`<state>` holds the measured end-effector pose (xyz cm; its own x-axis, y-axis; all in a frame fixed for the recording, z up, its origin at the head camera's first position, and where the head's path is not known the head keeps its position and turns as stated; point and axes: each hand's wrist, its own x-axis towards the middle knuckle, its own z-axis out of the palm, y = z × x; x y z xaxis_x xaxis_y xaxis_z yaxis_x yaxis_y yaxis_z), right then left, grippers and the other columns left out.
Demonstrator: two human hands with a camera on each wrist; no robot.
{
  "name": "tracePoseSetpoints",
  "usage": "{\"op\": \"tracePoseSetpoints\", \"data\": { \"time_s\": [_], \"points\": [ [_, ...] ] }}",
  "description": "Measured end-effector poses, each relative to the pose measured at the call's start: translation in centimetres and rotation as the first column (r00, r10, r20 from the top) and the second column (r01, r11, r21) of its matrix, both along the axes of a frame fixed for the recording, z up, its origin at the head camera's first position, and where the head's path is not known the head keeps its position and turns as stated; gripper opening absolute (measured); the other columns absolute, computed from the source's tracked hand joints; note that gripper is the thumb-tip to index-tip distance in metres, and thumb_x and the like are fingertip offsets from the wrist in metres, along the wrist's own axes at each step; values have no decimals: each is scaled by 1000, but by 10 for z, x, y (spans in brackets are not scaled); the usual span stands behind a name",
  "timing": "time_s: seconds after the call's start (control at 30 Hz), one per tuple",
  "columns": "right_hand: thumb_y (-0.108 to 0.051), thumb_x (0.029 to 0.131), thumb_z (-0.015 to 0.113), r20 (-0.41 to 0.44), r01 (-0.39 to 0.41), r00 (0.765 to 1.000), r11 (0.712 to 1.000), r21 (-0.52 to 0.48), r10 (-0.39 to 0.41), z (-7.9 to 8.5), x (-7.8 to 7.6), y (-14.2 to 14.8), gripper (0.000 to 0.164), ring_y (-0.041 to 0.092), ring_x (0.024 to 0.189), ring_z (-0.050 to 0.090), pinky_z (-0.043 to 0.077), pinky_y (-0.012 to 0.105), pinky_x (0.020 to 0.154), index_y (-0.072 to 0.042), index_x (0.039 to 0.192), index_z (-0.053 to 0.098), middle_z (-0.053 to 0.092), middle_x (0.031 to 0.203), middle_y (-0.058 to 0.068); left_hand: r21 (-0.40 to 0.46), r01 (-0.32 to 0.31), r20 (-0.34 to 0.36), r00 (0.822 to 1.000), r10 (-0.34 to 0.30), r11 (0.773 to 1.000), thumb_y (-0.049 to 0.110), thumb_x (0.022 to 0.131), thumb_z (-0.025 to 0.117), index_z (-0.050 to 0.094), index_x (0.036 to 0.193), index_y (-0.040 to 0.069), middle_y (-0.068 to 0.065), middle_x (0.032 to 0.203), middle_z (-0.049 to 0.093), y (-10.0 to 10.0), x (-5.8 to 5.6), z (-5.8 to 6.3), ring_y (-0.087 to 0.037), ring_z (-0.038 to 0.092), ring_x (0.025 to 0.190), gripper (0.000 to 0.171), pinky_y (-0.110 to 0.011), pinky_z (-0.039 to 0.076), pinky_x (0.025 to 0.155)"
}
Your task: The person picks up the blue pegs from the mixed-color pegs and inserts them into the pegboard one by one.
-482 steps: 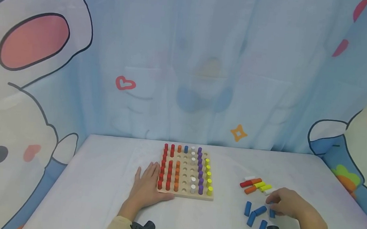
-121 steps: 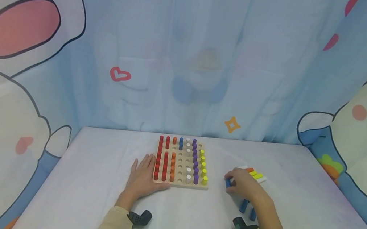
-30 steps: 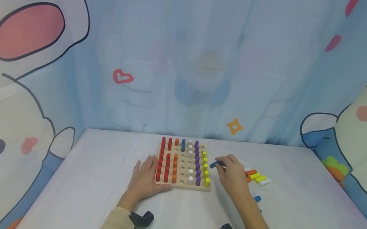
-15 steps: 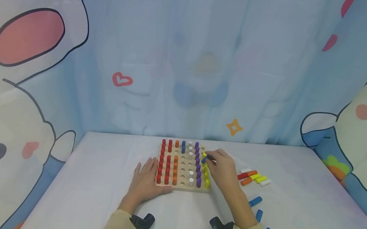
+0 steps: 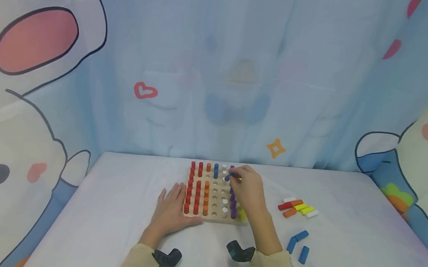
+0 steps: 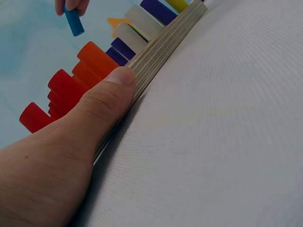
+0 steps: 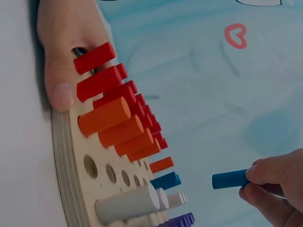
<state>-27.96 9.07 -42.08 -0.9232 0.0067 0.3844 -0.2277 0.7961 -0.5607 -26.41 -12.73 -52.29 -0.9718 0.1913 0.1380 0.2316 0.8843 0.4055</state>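
A wooden pegboard stands on the table with rows of upright pegs: red, orange, white, purple and yellow. Two blue pegs occupy the far end of the fourth row, and nearer holes there are bare. My left hand rests along the board's left side, its thumb against the front edge. Between thumb and fingertips my right hand pinches a blue peg, tilted and held above the board, apart from the holes. That hand hides part of the yellow row.
Several loose blue pegs lie on the white tabletop to the right. Beyond them is a small pile of red, orange, yellow and white pegs. A printed blue curtain hangs behind the table.
My right hand has carried the blue peg leftward from beside the board to over it. Since the oldest frame, a second blue peg has entered the fourth row. My left hand stays put.
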Motion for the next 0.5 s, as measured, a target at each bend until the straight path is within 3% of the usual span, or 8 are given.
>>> {"op": "tracePoseSetpoints", "data": {
  "time_s": [0.27, 0.5],
  "points": [
    [-3, 83, 68, -19, -78, 997, 997, 12, 78, -8, -10, -10, 20, 20, 87, 66, 58, 28, 77, -6, 103, 72, 67, 101, 8, -2, -9, 3, 1000, 9, 1000, 87, 63, 53, 25, 150, 6, -8, 157, 26, 2, -1, -1, -25, 19, 147, 122, -54, 9, 119],
    [-3, 84, 67, -1, -136, 991, 991, 7, 136, -15, -16, -16, 19, 22, 91, 68, 58, 27, 79, -4, 102, 72, 66, 101, 8, -12, -18, 6, 1000, 18, 1000, 88, 62, 52, 25, 150, 6, -8, 157, 26, 1, -1, 0, -24, 18, 147, 123, -54, 9, 119]
  ]
}}
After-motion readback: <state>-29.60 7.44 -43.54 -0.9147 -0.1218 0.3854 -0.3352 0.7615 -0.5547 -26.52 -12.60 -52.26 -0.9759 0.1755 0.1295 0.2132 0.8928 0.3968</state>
